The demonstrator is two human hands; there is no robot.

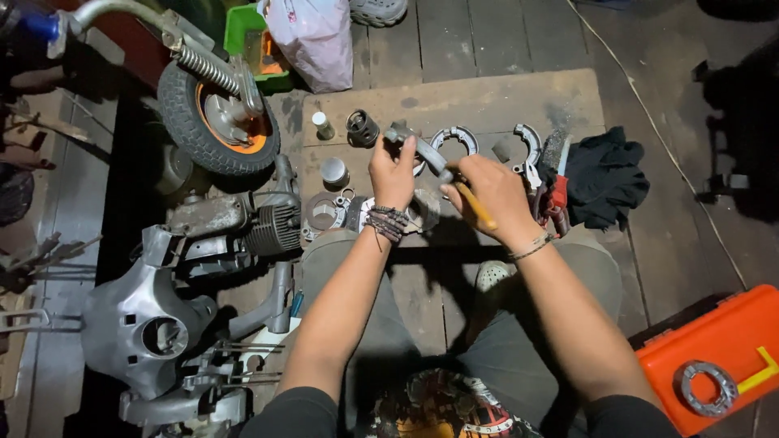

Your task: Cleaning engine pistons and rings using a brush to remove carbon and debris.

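While I sit over the board [454, 101]:
Left hand [393, 172]: fingers closed around a grey metal rod [418, 148], centre, far side.
Right hand [492, 193]: gripping a yellow-handled tool [475, 206] against that rod.
Right: black rag [604, 178].

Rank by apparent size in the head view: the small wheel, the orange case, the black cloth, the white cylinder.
Largest to smallest:
1. Orange case, though it lies nearer the camera and is cut off by the frame edge, so unsure against the wheel
2. Small wheel
3. Black cloth
4. White cylinder
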